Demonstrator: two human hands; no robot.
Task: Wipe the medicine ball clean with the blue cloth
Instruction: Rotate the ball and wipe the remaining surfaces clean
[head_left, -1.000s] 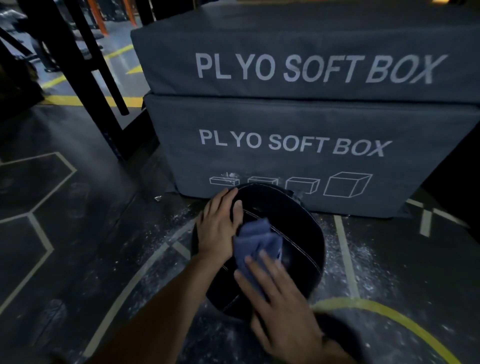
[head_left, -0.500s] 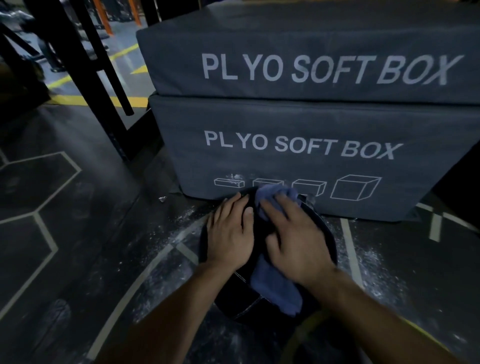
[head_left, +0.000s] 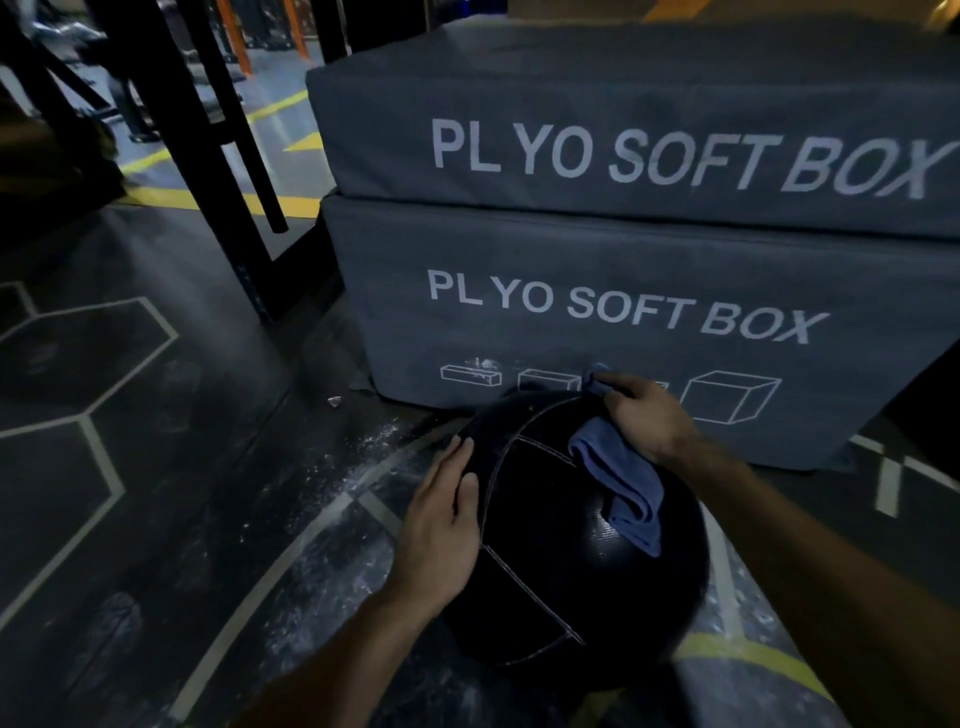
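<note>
The dark floor (head_left: 156, 493) bears pale hexagon lines, yellow stripes and white dust. On it rest the black medicine ball (head_left: 545, 545) and, just behind, two stacked grey plyo boxes (head_left: 597, 322).

Plyo boxes (head_left: 597, 332) block just behind ball (head_left: 571, 545); floor (head_left: 182, 493) left open.

2 grey padded boxes (head_left: 649, 218) printed "PLYO SOFT BOX" stand stacked on a dark floor (head_left: 156, 493) with pale hexagon lines and white dust. Black metal posts (head_left: 208, 145) rise at left.
</note>
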